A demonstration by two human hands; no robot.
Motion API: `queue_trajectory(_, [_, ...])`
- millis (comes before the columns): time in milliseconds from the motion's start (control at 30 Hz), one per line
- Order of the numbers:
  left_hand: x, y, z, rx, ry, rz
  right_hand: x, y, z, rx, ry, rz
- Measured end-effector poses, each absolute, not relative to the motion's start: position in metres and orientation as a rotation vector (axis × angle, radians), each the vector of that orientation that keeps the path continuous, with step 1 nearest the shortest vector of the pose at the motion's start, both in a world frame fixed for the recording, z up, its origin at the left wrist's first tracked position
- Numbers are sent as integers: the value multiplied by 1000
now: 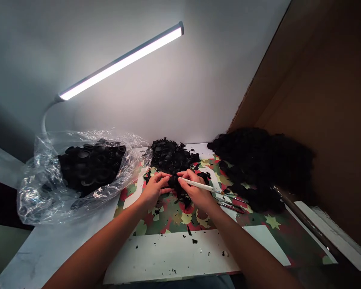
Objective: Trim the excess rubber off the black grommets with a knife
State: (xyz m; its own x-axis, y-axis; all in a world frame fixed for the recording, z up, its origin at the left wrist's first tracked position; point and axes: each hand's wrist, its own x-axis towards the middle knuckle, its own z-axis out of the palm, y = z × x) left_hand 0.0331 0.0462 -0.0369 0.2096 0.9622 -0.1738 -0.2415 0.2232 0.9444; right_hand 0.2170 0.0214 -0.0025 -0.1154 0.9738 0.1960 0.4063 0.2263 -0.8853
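My left hand (155, 185) is closed, its thumb and fingers pinching a small black part (173, 182), perhaps rubber. Between the fingers of my right hand (195, 188) lies a slim tool with a white, pen-like handle (200, 184); its tip meets the black part and is hidden there. Both hands are close together over a camouflage-patterned sheet (177, 218). Just beyond them rises a heap of black scraps and pieces (171, 154). Metal hand tools (231, 204), partly covered by my right wrist, lie on the sheet.
At the left, a clear plastic bag (39, 196) holds many round black parts (92, 164). A large black pile (258, 160) sits at the right against a brown cardboard panel (315, 88). Overhead hangs a lit tube lamp (123, 62). Black crumbs dot the white board (168, 257).
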Motion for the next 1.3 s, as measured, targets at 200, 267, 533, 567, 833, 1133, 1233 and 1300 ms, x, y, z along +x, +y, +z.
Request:
queue_trajectory(200, [42, 44, -45, 906, 966, 1031, 215, 21, -11, -1305, -1693, 818])
queue_trajectory(267, [43, 43, -47, 935, 976, 1040, 216, 19, -13, -1301, -1697, 814])
queue_trajectory(533, [49, 40, -48, 1208, 1093, 1051, 217, 18, -12, -1347, -1671, 782])
queue_trajectory(567, [49, 40, -47, 1230, 1107, 1057, 218, 18, -12, -1352, -1672, 787])
queue_trajectory(833, [49, 36, -42, 1107, 1036, 1030, 219, 18, -16, -1337, -1678, 788])
queue_trajectory(1133, [52, 38, -51, 1329, 1058, 1204, 213, 15, -23, -1314, -1807, 650])
queue_trajectory(1233, [50, 37, -48, 1306, 993, 1217, 219, 23, -34, -1341, -1847, 519])
queue_trajectory(1300, [47, 36, -42, 1177, 903, 1217, 225, 30, -42, -1377, -1854, 442])
